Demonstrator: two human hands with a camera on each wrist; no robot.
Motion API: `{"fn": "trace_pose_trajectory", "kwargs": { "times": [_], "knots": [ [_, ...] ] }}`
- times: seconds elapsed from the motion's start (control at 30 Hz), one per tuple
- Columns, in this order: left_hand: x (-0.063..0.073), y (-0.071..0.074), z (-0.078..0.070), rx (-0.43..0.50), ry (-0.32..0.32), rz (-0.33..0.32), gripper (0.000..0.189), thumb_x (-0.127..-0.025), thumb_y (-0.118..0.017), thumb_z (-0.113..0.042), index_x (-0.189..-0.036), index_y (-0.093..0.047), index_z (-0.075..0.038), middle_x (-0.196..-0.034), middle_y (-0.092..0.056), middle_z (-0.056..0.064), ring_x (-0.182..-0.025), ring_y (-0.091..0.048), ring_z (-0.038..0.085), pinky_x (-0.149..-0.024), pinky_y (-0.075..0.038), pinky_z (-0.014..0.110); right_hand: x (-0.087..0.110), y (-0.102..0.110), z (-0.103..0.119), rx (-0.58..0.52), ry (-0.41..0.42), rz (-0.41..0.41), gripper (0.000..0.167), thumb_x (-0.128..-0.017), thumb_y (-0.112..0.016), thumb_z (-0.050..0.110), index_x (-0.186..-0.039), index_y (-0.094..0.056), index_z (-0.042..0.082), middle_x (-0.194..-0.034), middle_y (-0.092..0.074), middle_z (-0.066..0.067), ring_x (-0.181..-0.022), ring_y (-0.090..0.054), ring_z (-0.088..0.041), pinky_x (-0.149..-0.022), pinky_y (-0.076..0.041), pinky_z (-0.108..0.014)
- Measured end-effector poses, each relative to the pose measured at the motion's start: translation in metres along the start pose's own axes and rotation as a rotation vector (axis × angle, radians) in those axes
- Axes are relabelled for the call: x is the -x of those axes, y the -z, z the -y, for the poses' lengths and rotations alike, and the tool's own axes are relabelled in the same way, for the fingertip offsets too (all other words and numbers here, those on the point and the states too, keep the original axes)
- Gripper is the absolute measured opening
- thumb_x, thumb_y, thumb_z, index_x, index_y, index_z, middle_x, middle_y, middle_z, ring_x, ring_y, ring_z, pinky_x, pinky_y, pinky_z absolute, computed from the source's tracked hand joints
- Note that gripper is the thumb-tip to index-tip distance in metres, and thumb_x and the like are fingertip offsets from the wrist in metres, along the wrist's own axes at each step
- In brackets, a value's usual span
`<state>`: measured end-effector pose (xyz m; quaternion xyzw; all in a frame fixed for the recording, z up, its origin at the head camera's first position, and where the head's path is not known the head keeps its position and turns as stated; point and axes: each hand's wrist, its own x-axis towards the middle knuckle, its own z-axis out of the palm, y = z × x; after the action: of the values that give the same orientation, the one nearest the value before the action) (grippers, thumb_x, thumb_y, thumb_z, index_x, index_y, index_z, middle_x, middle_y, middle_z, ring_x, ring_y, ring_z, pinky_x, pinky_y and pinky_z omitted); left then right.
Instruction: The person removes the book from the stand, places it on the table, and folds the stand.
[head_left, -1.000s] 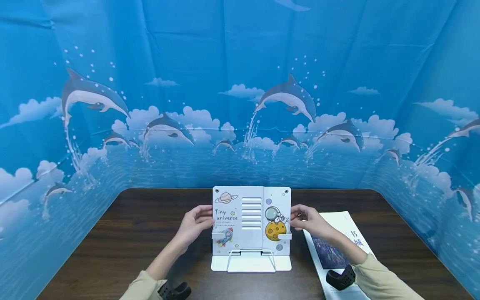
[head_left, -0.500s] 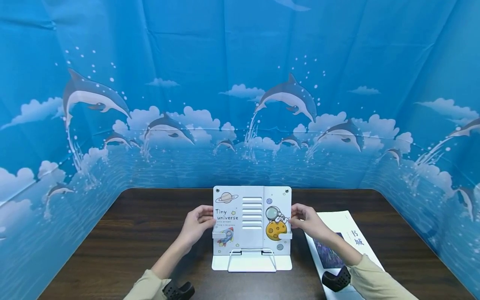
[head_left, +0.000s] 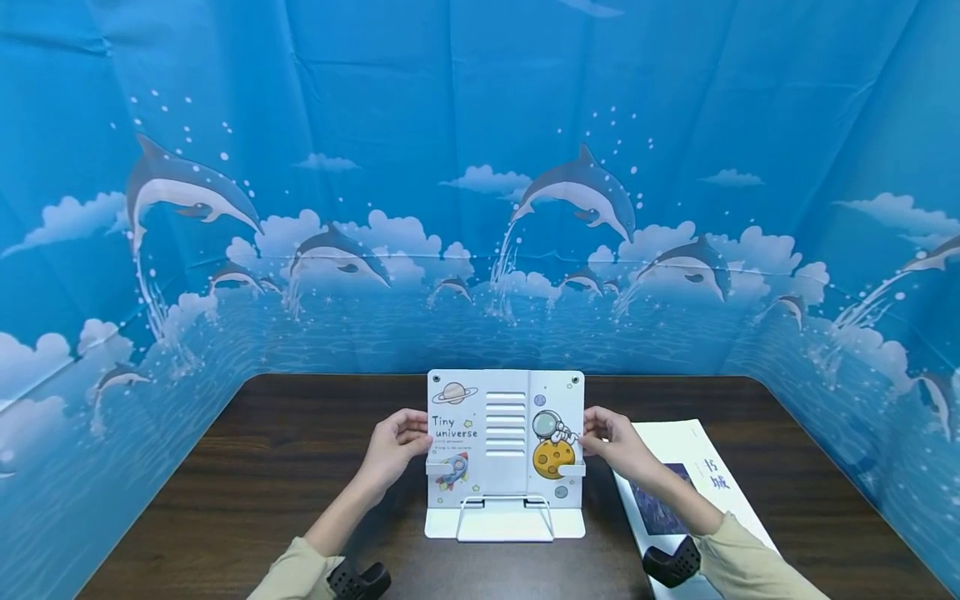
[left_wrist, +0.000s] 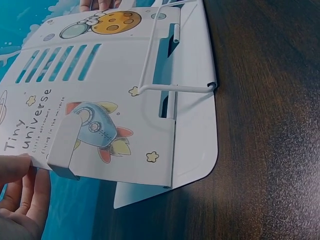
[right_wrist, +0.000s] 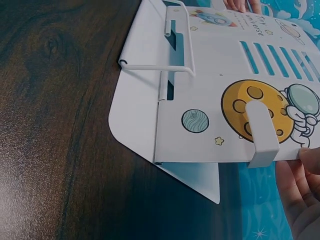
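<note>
A white metal book stand (head_left: 506, 467) printed with a rocket, an astronaut and "Tiny universe" stands on the table, its panel raised from the flat base. Its wire page rest (left_wrist: 175, 89) sticks out at the front. My left hand (head_left: 395, 443) pinches the panel's left edge, thumb in front and fingers behind, as the left wrist view shows. At the opposite edge my right hand (head_left: 611, 437) pinches the panel the same way, just above the right white clip (right_wrist: 262, 132). The panel's back is hidden.
A white-covered book (head_left: 720, 492) with a dark purple picture lies on the dark wooden table (head_left: 247, 483) at the right, partly under my right forearm. A blue dolphin-print cloth (head_left: 480, 208) hangs behind and along both sides.
Both hands keep their hold on the stand's side edges, and the stand stays put. My right forearm has shifted slightly left, showing more of the book.
</note>
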<state>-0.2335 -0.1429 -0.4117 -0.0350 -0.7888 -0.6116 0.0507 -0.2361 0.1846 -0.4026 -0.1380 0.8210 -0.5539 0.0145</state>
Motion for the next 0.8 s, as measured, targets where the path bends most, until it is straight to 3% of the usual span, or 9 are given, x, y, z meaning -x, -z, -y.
{"fn": "trace_pose_trajectory", "kwargs": {
  "times": [0.8],
  "knots": [
    [0.0019, -0.0026, -0.0027, -0.006, -0.028, -0.015, 0.021, -0.081, -0.059, 0.009, -0.101, -0.058, 0.004, -0.090, -0.060, 0.013, -0.079, -0.058, 0.018, -0.068, -0.052, 0.025, -0.0005, -0.0024, -0.0023, 0.012, -0.014, -0.026, 0.019, -0.085, -0.055, -0.005, -0.104, -0.054, -0.004, -0.088, -0.056, -0.011, -0.079, -0.056, -0.021, -0.072, -0.054, -0.035]
  ]
}}
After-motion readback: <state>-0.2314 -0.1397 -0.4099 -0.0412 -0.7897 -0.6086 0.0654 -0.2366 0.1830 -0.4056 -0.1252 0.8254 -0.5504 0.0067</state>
